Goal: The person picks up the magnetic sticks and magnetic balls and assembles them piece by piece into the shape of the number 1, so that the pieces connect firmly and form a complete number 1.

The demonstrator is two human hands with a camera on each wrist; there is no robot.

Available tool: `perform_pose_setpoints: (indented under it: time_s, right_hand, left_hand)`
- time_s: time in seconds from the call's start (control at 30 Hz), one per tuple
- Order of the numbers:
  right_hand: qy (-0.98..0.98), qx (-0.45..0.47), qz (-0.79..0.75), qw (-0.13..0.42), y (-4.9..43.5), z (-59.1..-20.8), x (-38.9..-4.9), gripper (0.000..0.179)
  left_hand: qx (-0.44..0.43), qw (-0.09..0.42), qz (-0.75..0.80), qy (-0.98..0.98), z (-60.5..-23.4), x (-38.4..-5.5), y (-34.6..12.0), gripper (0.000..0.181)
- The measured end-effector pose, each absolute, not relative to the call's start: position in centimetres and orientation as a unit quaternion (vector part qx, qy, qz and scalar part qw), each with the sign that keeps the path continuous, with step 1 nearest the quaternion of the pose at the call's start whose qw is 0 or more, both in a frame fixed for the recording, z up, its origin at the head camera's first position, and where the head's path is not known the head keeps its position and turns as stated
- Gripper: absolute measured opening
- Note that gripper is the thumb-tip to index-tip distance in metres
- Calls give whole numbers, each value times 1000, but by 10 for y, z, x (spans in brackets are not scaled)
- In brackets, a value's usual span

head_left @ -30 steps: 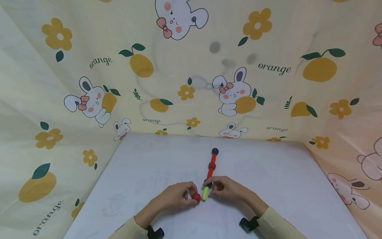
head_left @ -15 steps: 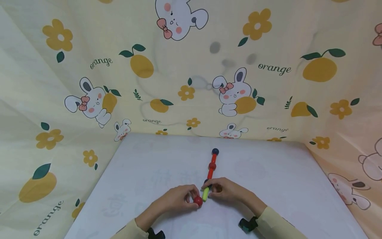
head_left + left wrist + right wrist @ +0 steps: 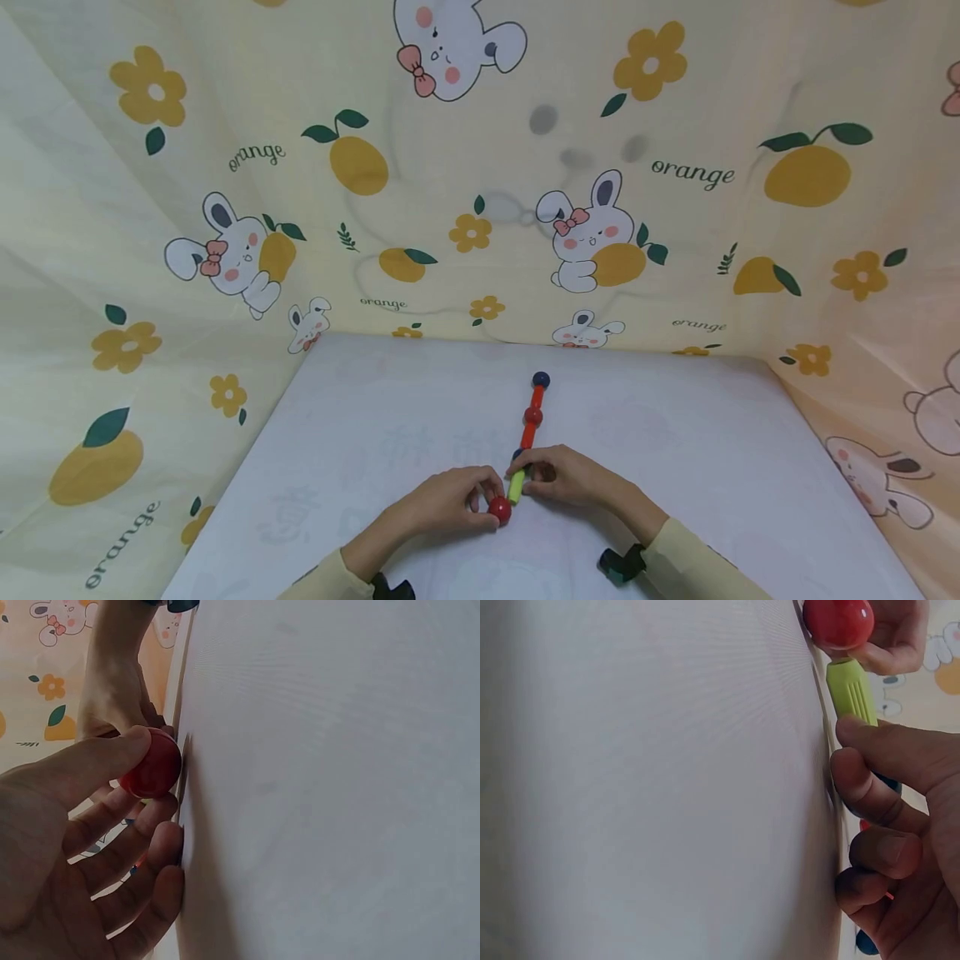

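A red ball (image 3: 499,511) is pinched between the thumb and fingers of my left hand (image 3: 453,502), low over the white tabletop. Just to its right lies a ribbed yellow-green rod (image 3: 850,691), its free end close to the ball; whether they touch I cannot tell. My right hand (image 3: 573,477) pinches that rod near its far end, beside a dark blue ball (image 3: 518,455) partly hidden by the fingers. From there the chain runs away from me: a red rod (image 3: 528,435), another red ball (image 3: 533,416), a second red rod (image 3: 537,396) and a dark blue ball (image 3: 541,380).
The white tabletop (image 3: 390,392) spreads around both hands. A cream cloth (image 3: 450,275) printed with rabbits, flowers and oranges hangs behind the table and along its sides. Black straps with small devices (image 3: 622,564) sit at the wrists.
My left hand has brought the red ball slightly right and nearer to me, toward the free end of the yellow-green rod. The right fingers have shifted slightly on the rod.
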State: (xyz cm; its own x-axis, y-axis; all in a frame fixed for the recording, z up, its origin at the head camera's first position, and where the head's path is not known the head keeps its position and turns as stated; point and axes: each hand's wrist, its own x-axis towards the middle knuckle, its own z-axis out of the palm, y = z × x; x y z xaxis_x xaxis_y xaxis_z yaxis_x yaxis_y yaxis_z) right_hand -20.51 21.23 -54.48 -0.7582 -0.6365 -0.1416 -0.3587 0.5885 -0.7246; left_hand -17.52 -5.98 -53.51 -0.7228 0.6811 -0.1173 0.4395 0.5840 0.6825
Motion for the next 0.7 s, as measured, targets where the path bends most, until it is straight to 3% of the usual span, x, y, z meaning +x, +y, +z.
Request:
perform_pose_setpoints:
  time_s: [0.7]
  right_hand:
    - [873, -275, -351, 197, 214, -545, -207, 33]
  left_hand:
    - [284, 161, 319, 890, -536, -167, -51, 32]
